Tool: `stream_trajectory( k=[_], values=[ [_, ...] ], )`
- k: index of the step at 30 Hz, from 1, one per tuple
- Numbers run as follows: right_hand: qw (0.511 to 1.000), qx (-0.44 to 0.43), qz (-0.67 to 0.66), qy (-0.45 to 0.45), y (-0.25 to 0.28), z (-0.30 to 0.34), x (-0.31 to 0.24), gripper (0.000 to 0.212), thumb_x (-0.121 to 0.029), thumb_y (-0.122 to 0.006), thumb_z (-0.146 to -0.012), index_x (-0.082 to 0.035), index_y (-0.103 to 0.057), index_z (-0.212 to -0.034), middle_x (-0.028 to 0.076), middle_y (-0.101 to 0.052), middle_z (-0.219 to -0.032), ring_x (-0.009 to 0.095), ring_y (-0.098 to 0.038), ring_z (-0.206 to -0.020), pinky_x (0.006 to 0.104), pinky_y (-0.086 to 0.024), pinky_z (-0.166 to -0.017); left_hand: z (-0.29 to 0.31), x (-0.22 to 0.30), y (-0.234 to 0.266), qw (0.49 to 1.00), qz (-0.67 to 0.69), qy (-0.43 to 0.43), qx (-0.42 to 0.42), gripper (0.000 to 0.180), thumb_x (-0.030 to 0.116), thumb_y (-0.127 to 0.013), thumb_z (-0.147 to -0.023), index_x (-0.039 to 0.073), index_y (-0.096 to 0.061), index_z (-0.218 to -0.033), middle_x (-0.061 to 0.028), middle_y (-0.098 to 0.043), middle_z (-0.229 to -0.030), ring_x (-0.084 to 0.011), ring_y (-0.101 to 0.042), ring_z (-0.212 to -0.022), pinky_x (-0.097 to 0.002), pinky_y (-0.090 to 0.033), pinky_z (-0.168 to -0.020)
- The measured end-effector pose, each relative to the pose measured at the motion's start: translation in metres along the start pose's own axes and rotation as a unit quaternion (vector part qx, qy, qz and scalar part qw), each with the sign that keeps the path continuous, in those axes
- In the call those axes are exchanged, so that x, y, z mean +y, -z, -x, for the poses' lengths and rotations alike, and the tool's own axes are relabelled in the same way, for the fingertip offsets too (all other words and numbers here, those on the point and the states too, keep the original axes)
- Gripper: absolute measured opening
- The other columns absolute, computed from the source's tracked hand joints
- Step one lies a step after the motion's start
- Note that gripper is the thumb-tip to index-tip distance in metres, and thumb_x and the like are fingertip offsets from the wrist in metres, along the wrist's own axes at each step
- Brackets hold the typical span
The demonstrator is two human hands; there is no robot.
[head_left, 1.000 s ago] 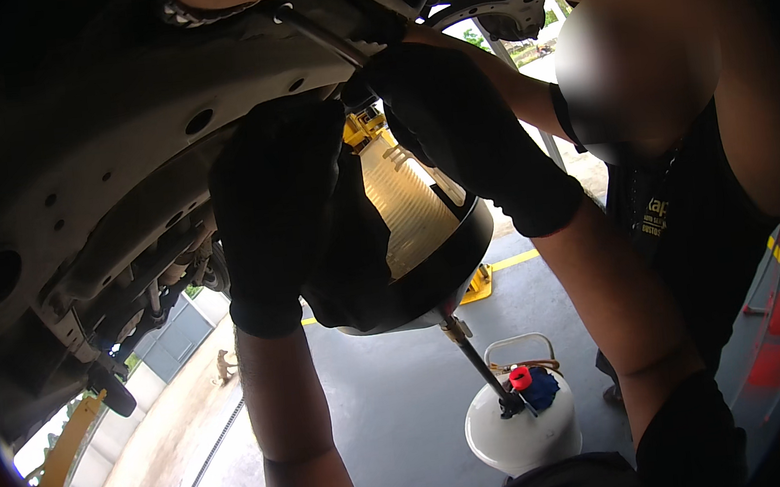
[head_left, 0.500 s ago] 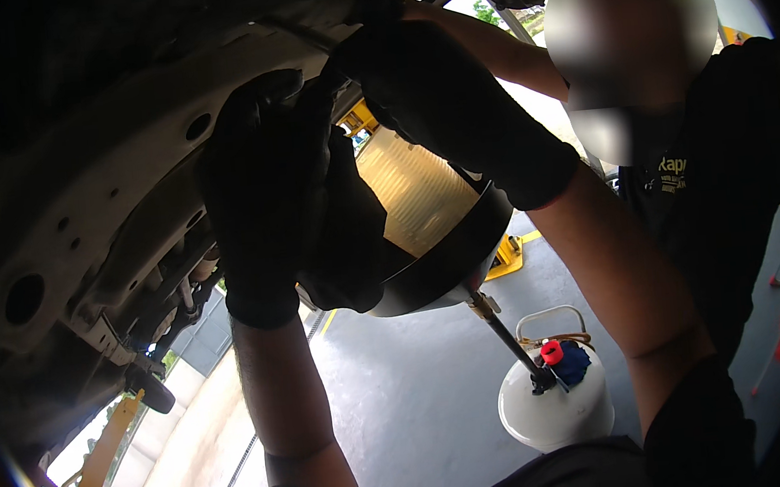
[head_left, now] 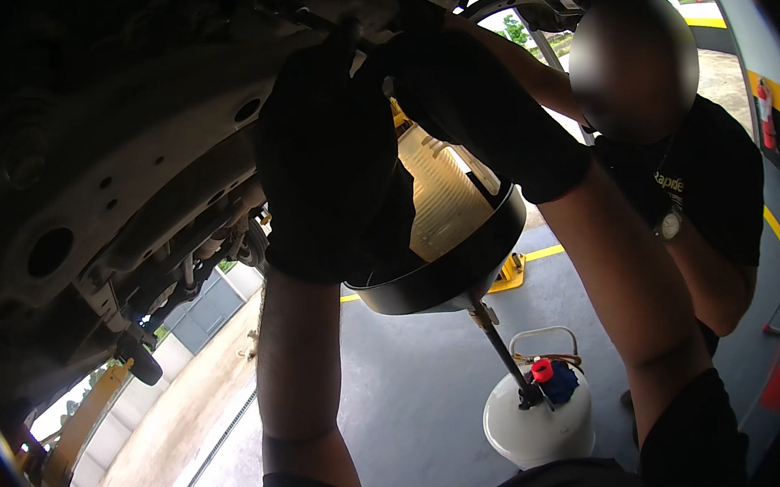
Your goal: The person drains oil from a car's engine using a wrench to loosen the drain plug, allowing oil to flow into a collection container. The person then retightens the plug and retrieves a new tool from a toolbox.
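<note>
My two black-gloved hands are raised close together against the dark underside of a vehicle (head_left: pixel 11 202). My left hand (head_left: pixel 333 170) is closed, fingers curled upward near a dark rod (head_left: pixel 310 19). Bent inward beside it, my right hand (head_left: pixel 480 110) is closed too. Whatever they grip is lost in shadow. Just below them is a black-rimmed drain pan (head_left: pixel 448 271) with a ribbed, amber-looking inside. Its dark stem (head_left: pixel 502 354) runs down to a white round tank (head_left: pixel 536 430) with a red knob (head_left: pixel 541 371) and a blue cloth (head_left: pixel 562 383) on top.
At the right a co-worker in a black shirt (head_left: pixel 718 178) has an arm raised under the vehicle. A yellow lift base (head_left: pixel 509 275) stands on the grey floor behind the pan. A yellow lift arm (head_left: pixel 91 437) is at lower left. A fire extinguisher (head_left: pixel 765 113) hangs at far right.
The view has shifted, and my hands show nearer each other. My left hand has moved up and right, close to the rod. The co-worker's second forearm now shows.
</note>
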State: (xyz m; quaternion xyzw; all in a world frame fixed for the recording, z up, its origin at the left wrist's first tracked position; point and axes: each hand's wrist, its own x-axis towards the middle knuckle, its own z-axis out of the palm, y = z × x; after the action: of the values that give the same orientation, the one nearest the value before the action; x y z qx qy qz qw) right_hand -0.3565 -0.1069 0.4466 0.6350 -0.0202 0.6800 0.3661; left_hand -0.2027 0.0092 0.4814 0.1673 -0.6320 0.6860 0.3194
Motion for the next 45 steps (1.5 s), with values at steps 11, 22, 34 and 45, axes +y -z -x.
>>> stream_trajectory(
  k=[11, 22, 34, 45],
  values=[
    [0.968, -0.155, 0.187, -0.068, 0.06, -0.014, -0.044, 0.046, -0.019, -0.071, -0.098, 0.0, -0.058, -0.138, 0.014, -0.068, -0.129, 0.025, -0.069, -0.117, 0.0376, -0.06, -0.094, -0.002, -0.003, 0.001, 0.987, 0.129, 0.078, 0.048, 0.036, 0.02, -0.076, -0.088, 0.012, -0.071, -0.123, -0.012, -0.07, -0.107, -0.0271, -0.071, -0.095, -0.04, -0.058, -0.079],
    [0.997, 0.004, 0.077, -0.018, 0.032, -0.037, -0.032, 0.028, -0.019, -0.066, -0.1, 0.002, -0.066, -0.118, 0.015, -0.073, -0.103, 0.022, -0.073, -0.088, 0.0326, -0.059, -0.075, 0.007, 0.008, -0.056, 0.88, 0.375, 0.28, 0.079, 0.033, 0.021, -0.07, -0.096, 0.006, -0.069, -0.125, -0.0131, -0.072, -0.119, -0.0253, -0.072, -0.104, -0.0357, -0.058, -0.089],
    [0.991, 0.016, 0.085, -0.106, 0.068, -0.047, -0.056, 0.025, -0.015, -0.062, -0.097, 0.001, -0.064, -0.115, 0.017, -0.07, -0.095, 0.03, -0.07, -0.081, 0.0418, -0.055, -0.068, 0.002, 0.004, -0.08, 0.787, 0.531, 0.3, 0.098, 0.031, 0.029, -0.065, -0.102, 0.006, -0.068, -0.122, -0.0103, -0.073, -0.109, -0.0199, -0.072, -0.099, -0.0313, -0.06, -0.084],
    [0.988, 0.034, 0.145, -0.025, 0.06, -0.048, -0.064, 0.029, -0.014, -0.062, -0.093, 0.003, -0.061, -0.117, 0.019, -0.067, -0.09, 0.034, -0.069, -0.078, 0.0441, -0.055, -0.064, 0.008, -0.031, -0.104, 0.648, 0.727, 0.22, 0.064, 0.038, 0.031, -0.062, -0.105, 0.002, -0.062, -0.13, -0.0106, -0.07, -0.117, -0.0197, -0.07, -0.106, -0.0334, -0.059, -0.091]
  ],
)
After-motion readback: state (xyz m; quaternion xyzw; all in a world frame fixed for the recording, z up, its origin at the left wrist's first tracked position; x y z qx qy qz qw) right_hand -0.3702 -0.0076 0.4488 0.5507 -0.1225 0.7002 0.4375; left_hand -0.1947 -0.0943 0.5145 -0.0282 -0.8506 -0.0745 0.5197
